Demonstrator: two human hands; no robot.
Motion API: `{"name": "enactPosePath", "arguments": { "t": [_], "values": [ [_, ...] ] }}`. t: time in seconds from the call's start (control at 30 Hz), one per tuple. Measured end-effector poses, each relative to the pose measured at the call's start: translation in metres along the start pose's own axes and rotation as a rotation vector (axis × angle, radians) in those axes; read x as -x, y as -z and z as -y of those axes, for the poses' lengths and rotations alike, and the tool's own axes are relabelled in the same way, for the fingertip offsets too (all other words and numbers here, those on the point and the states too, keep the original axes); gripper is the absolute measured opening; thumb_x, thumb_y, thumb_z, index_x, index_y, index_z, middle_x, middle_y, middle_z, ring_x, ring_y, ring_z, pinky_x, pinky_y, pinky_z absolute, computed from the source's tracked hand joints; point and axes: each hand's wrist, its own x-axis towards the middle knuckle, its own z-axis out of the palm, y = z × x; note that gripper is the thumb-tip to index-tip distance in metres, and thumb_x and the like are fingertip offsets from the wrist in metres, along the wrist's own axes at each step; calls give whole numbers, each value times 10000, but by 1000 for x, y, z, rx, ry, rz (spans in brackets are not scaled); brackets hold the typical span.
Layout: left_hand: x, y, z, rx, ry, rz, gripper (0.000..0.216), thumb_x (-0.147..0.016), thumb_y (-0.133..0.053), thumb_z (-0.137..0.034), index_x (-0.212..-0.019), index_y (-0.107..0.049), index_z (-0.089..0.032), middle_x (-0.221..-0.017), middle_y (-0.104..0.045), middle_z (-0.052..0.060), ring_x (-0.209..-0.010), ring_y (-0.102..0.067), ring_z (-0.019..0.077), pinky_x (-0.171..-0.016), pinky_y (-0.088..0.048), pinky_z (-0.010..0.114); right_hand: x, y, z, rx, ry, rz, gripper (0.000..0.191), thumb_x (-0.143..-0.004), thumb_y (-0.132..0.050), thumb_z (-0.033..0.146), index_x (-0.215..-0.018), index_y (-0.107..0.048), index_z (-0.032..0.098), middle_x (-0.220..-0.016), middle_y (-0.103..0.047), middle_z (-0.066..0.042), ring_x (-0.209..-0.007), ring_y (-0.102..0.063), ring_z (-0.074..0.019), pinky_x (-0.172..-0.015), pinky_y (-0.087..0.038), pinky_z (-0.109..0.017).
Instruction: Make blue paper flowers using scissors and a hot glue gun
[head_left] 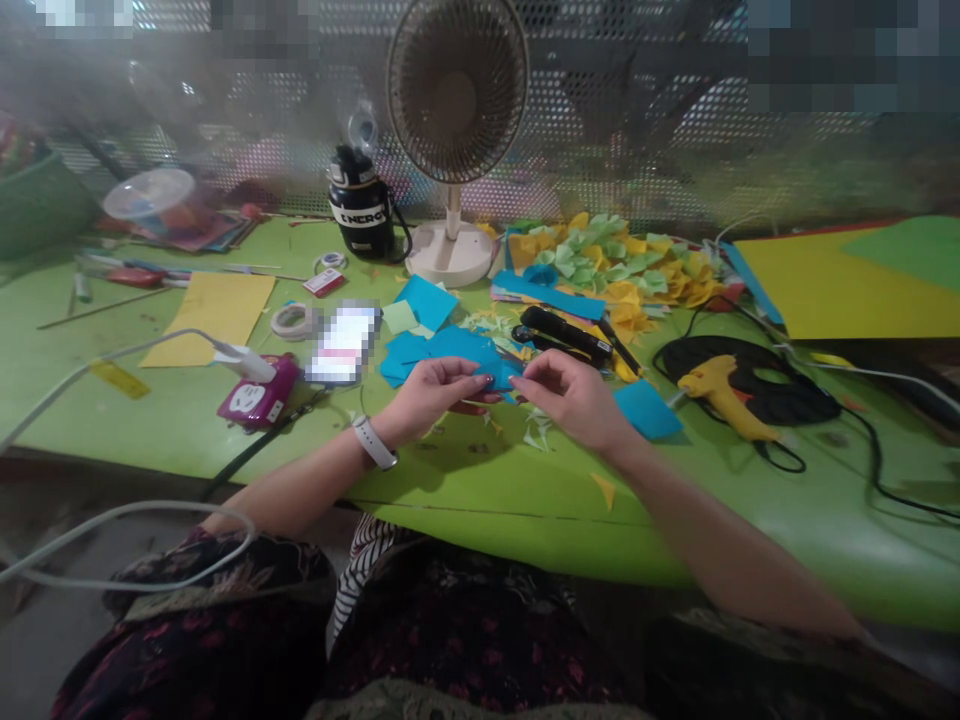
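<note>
Table (465, 490): smooth green top with a soft gloss, catching light along its front edge. Blue paper pieces (439, 350), yellow sheet (214, 310) and heap of green and yellow cut-outs (615, 262): thin matt paper, the heap crumpled; glue gun (724, 392): smooth yellow plastic; fan (456, 90): pale plastic base and stem, fine-barred grille; jug (362, 212): glossy black body. Back wall (600, 150): perforated metal sheet, dull grey; wristband (373, 442): smooth white, plastic or rubber; lap garment (465, 640): soft printed cloth, matt.

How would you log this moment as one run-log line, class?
left hand: pinching blue paper piece | right hand: pinching same piece | surface: green table | nearby: yellow glue gun, blue paper scraps
</note>
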Motion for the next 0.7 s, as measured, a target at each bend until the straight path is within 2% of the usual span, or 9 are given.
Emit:
{"name": "enactPosePath", "arguments": {
  "t": [0.2, 0.7],
  "values": [
    [2, 1, 1, -46, -4, 62, 307, -772, -791, -362, -917, -664, -124, -916, -771, 81, -889, -761, 199, -724, -609, 266, 0, 1, 0, -28, -4, 5, 378, -783, -724, 547, -721, -570, 208, -662, -637, -8, -615, -616, -158, -590, -487, -310],
    [2, 0, -1, -44, 5, 43, 338, -738, -824, -373, -879, -644, -125, -887, -764, 77, -872, -761, 202, -734, -608, 285, 2, -1, 3, -82, -6, -5, 357, -770, -745, 515, -708, -559, 217, -659, -628, 2, -626, -658, -175, -601, -515, -321]
  ]
}}
